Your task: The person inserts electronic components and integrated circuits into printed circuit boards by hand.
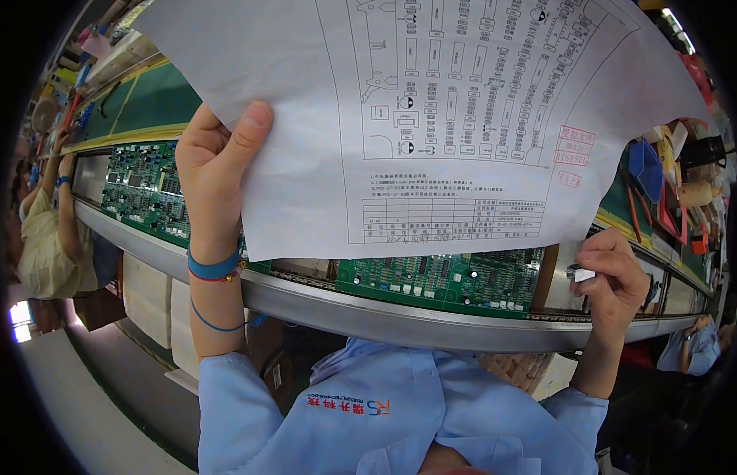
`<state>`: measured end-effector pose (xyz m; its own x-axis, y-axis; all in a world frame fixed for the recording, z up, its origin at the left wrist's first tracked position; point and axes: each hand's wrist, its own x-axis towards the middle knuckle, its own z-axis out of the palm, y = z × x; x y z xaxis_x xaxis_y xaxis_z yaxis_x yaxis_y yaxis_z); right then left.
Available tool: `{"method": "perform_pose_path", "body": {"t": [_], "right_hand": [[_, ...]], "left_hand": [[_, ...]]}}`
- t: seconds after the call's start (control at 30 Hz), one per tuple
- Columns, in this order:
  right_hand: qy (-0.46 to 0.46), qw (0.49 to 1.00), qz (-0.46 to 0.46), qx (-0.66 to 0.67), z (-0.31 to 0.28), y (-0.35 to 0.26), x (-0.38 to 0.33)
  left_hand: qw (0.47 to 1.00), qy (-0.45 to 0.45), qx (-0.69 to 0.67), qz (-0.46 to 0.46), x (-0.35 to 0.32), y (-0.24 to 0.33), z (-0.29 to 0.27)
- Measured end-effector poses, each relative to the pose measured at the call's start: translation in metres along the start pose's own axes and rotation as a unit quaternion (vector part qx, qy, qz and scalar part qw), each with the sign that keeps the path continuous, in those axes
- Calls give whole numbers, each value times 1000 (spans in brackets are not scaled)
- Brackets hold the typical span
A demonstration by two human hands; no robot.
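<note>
My left hand grips the left edge of a large white paper sheet, thumb on the front and fingers behind. The sheet carries a printed circuit layout, a table and red stamps. It is held up in front of me and its top runs out of view. My right hand pinches a small white and dark part below the sheet's right corner; its exact kind is unclear. Beneath the paper's lower edge lies a green circuit board with many components, partly covered. Another green circuit board sits left of my left wrist.
A metal rail runs across in front of me along the boards. Behind it are a green mat and, at right, a blue bin. Other people work at far left and far right. A blue cord hangs from my left wristband.
</note>
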<state>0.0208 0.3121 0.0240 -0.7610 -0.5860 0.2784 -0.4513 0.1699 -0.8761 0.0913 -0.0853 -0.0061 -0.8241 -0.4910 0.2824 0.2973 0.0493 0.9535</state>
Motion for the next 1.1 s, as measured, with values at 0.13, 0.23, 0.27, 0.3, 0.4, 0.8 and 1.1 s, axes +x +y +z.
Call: {"method": "perform_pose_path", "body": {"t": [0.13,0.23,0.27,0.3,0.4,0.8,1.1], "right_hand": [[6,995,73,62,5,-8,0],[3,995,66,76,13,-8,3],[2,994,67,90,13,-7,5],[1,992,62,108,15,-5,5],[-2,988,59,145,16,-2,8],[-15,992,47,115,11,-6,-5],[-12,995,39,92,11,-7,-5]], "left_hand": [[1000,-2,12,5,6,-4,0],[995,26,74,54,12,-18,-11],[995,30,77,61,14,-18,-17],[997,27,63,33,14,-19,-19],[997,23,79,-1,15,-13,-23],[994,-3,107,-24,17,-16,-26],[994,16,105,-1,15,-13,-14]]}}
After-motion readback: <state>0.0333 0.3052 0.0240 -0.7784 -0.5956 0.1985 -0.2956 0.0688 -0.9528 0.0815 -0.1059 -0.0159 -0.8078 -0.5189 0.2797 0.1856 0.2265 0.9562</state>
